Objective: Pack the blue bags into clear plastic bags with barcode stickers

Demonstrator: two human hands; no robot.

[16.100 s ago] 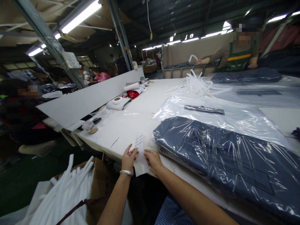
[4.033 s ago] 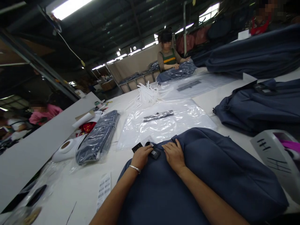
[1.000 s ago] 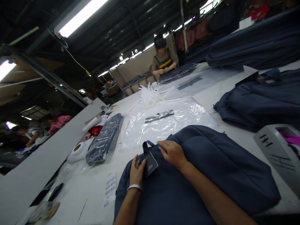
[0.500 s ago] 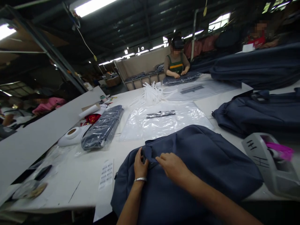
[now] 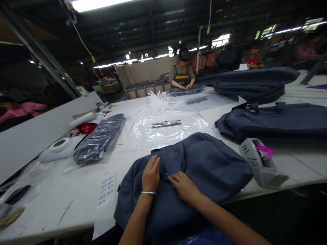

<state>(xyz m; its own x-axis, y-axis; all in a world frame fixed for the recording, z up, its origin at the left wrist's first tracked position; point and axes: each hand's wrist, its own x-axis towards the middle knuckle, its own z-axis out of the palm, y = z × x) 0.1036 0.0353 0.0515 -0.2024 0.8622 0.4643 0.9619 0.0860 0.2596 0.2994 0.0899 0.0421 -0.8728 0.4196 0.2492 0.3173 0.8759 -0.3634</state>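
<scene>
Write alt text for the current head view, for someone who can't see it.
Two bare hands, left and right, rest on a dark blue bag on a white table. A sheet of labels lies left of it, a grey tape dispenser right.

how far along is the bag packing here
Looks done: one wrapped bag, in clear plastic on the left. In hand: an unwrapped dark blue bag, with the left hand and right hand resting on it. Seemingly left: another bag on the right and the stack behind it, apparently all unwrapped.
</scene>
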